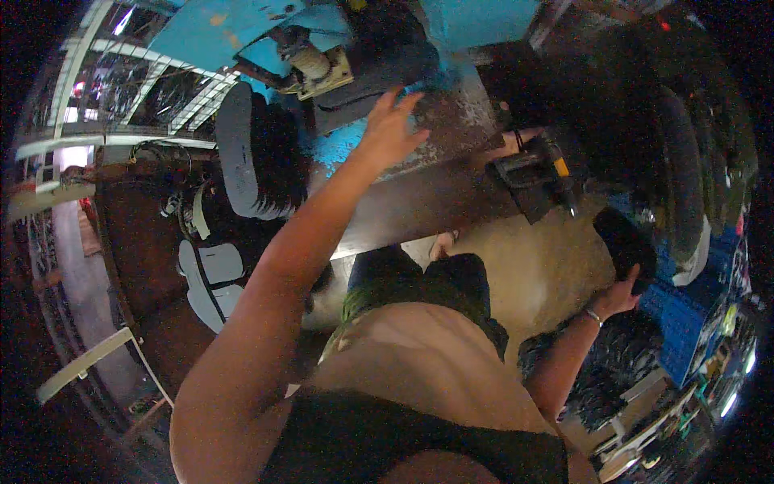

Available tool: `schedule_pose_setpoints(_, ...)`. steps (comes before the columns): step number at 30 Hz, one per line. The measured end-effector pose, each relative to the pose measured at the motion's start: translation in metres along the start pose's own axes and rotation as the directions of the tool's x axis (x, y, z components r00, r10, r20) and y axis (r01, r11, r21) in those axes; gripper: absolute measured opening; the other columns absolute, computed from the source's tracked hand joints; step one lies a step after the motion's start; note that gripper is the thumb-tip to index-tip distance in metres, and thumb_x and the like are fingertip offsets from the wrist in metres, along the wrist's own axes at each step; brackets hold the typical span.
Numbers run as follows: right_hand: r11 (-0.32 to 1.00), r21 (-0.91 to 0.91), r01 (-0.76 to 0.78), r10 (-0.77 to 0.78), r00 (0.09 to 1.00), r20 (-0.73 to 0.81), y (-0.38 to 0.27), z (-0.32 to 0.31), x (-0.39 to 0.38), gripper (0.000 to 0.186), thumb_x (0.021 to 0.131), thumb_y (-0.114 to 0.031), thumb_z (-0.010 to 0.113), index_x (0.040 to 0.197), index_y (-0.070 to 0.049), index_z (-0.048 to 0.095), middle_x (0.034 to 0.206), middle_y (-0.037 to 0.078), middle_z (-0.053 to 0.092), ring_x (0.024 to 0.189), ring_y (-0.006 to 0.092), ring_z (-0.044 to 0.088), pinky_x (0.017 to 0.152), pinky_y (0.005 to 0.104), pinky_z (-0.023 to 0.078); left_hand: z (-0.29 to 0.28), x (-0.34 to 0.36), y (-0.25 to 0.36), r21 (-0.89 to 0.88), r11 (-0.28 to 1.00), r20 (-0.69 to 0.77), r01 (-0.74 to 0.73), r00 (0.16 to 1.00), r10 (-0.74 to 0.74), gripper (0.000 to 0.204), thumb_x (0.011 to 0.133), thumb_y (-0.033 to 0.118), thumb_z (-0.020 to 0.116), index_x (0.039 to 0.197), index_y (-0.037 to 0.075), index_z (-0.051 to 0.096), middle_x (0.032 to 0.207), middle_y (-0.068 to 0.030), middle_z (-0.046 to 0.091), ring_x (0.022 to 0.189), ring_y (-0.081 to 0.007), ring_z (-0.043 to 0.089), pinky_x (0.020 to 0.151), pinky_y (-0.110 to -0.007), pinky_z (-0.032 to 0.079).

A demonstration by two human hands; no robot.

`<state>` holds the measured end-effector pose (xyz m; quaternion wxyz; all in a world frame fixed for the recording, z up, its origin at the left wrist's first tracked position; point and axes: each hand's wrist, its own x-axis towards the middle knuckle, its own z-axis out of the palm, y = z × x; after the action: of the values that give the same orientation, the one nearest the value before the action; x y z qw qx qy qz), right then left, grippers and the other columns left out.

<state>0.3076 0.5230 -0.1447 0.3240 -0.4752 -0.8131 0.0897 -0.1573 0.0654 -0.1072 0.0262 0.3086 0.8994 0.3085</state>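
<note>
My left hand (393,135) reaches forward over the worn, partly blue metal bench (455,121), fingers spread and nothing in them. Just beyond its fingertips lies the base of a blue machine with a pale metal block (329,77). Out to the right, my right hand (619,295) grips the lower end of a dark, rounded flat piece (622,242), shaped like a shoe sole. Left of my left forearm stands a stack of sole-shaped pieces (239,149), its outer one grey, the others black.
A black hand tool with an orange mark (544,168) sits at the bench's right edge. Pale grey sole-shaped pieces (211,270) lie at left. At right are a blue crate (685,331), a long stack of dark pieces (685,173) and a black heap (601,371).
</note>
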Motion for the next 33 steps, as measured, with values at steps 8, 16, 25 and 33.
schedule_pose_setpoints(8, 0.89, 0.28, 0.361, -0.42, 0.888, 0.19, -0.295, 0.021, 0.01, 0.057, 0.091, -0.01, 0.07, 0.148, -0.014, 0.065, 0.13, 0.017, 0.075, 0.103, 0.0321, 0.074, 0.093, 0.0432, 0.057, -0.011, 0.115, -0.041, 0.546, 0.836, 0.223, 0.062, 0.951, -0.216, 0.086, 0.083, 0.038, 0.084, 0.161, 0.032, 0.049, 0.168, -0.0291, 0.032, 0.155, -0.0514, 0.029, 0.121, -0.081, 0.009)
schedule_pose_setpoints(16, 0.18, 0.525, -0.832, -0.165, 0.501, 0.85, -0.514, 0.13, -0.026, 0.042, 0.095, -0.028, 0.082, 0.127, -0.005, 0.068, 0.114, 0.011, 0.075, 0.093, 0.0264, 0.075, 0.07, 0.0374, 0.065, 0.003, -0.059, 0.005, 0.267, 0.963, 0.495, 0.036, 0.852, -0.169, 0.097, 0.077, 0.042, 0.091, 0.163, 0.039, 0.044, 0.173, -0.0258, 0.022, 0.163, -0.0486, 0.012, 0.122, -0.08, 0.007)
schedule_pose_setpoints(25, 0.327, 0.305, -0.895, -0.148, 0.27, 0.951, -0.539, 0.29, -0.069, 0.048, 0.09, -0.019, 0.086, 0.131, -0.008, 0.064, 0.122, 0.01, 0.071, 0.092, 0.0314, 0.071, 0.064, 0.0384, 0.068, -0.034, -0.143, -0.067, 0.279, 0.924, 0.407, 0.26, 0.84, -0.359, 0.107, 0.078, 0.04, 0.092, 0.166, 0.047, 0.032, 0.18, -0.0081, 0.012, 0.166, -0.0359, 0.009, 0.126, -0.074, 0.007)
schedule_pose_setpoints(33, 0.408, 0.26, -0.875, -0.07, 0.254, 0.965, -0.54, 0.295, -0.074, 0.052, 0.091, -0.023, 0.087, 0.134, -0.004, 0.064, 0.134, 0.012, 0.066, 0.115, 0.0329, 0.065, 0.075, 0.0421, 0.066, -0.028, -0.149, -0.072, 0.238, 0.929, 0.36, 0.283, 0.863, -0.355, 0.104, 0.081, 0.039, 0.09, 0.166, 0.047, 0.032, 0.18, -0.0066, 0.013, 0.166, -0.037, 0.009, 0.126, -0.072, 0.012)
